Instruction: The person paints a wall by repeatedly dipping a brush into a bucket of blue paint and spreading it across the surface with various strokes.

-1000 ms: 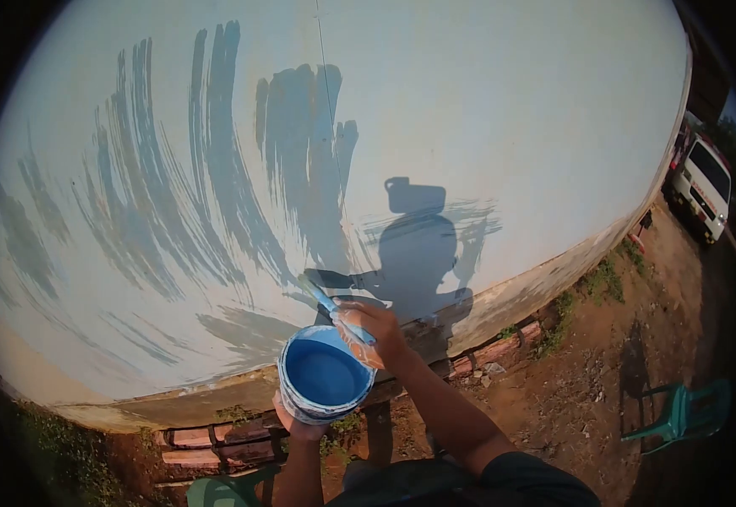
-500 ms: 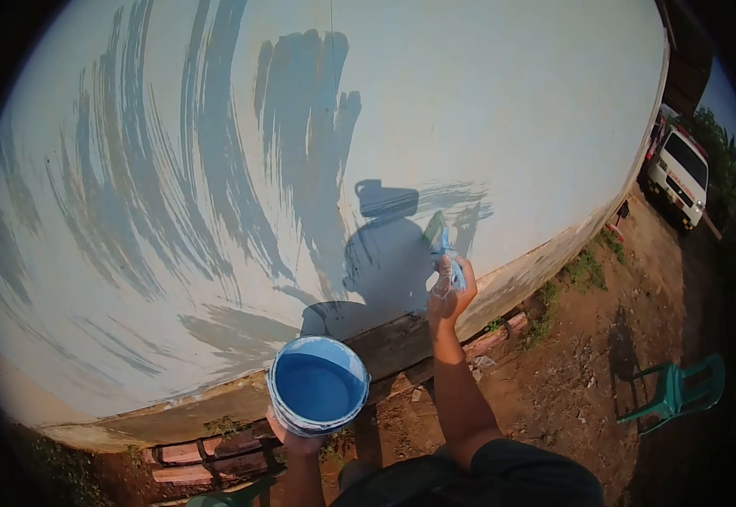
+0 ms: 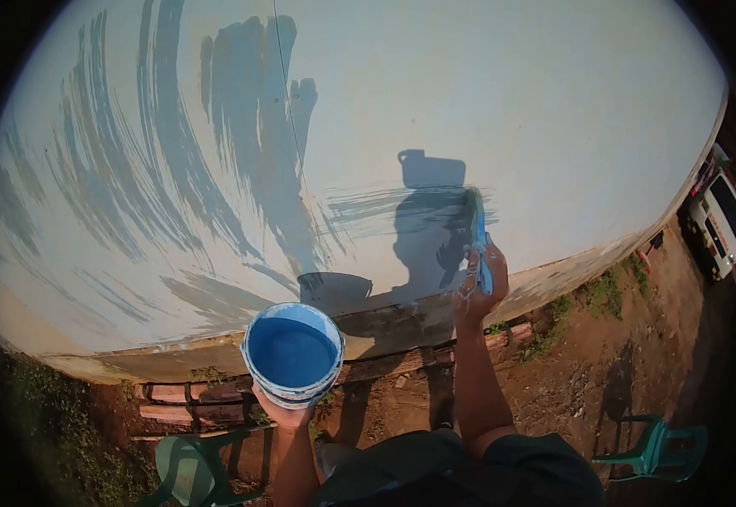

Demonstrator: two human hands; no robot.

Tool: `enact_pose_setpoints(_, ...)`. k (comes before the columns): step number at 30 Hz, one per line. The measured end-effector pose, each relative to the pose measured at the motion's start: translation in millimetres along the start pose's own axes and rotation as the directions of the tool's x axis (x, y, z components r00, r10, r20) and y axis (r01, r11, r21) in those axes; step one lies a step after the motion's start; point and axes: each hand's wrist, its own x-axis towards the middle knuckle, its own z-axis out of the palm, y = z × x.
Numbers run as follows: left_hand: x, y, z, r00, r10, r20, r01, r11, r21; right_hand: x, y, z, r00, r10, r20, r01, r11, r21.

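Note:
My left hand (image 3: 285, 412) is wrapped under and around a white bucket (image 3: 293, 387) of blue paint (image 3: 293, 352), holding it at the wall's foot. In my right hand (image 3: 484, 283) is a paintbrush (image 3: 480, 228) with a blue handle, its bristles against the pale wall (image 3: 545, 127). White paint smears mark the fingers. Broad blue-grey strokes (image 3: 254, 110) run upright on the wall's left part, and thinner level streaks (image 3: 376, 203) lead up to the brush. My shadow (image 3: 431, 203) falls on the wall just left of the bristles.
Green plastic chairs stand at the lower left (image 3: 190, 469) and lower right (image 3: 659, 449). Reddish tiles (image 3: 190, 404) lie stacked along the wall's base. A white vehicle (image 3: 718, 220) is parked at the far right on bare dirt (image 3: 570, 372).
The brush has moved right along the wall and now points more upright, with fresh level streaks behind it. My view has shifted, showing more of the left chair. The bucket stays in my left hand.

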Motion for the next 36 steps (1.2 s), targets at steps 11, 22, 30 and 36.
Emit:
enact_pose_setpoints(11,-24.3,-12.8,8.4,0.998,0.033,0.046,-0.027,0.992,-0.124,-70.1,-51.4,52.9,0.869,-0.131,0.477,-0.039,0.943,0.330)
enact_pose_setpoints(22,-24.8,2.4,16.0,0.987,0.014,0.160,-0.005,0.998,-0.056,-68.2,57.6,-25.1,0.984,0.115,0.138,-0.134,0.981,0.139)
enact_pose_setpoints(30,-38.6,-2.8,2.8,0.998,0.016,0.056,-0.007,0.988,-0.156,30.5,-12.5,-8.8,0.898,-0.381,0.221,0.365,0.924,0.113)
enact_pose_setpoints(36,-41.5,7.1,-31.1,0.993,0.106,0.043,-0.101,0.989,-0.106,-85.9,16.6,7.8,0.519,-0.361,0.775,0.466,0.880,0.097)
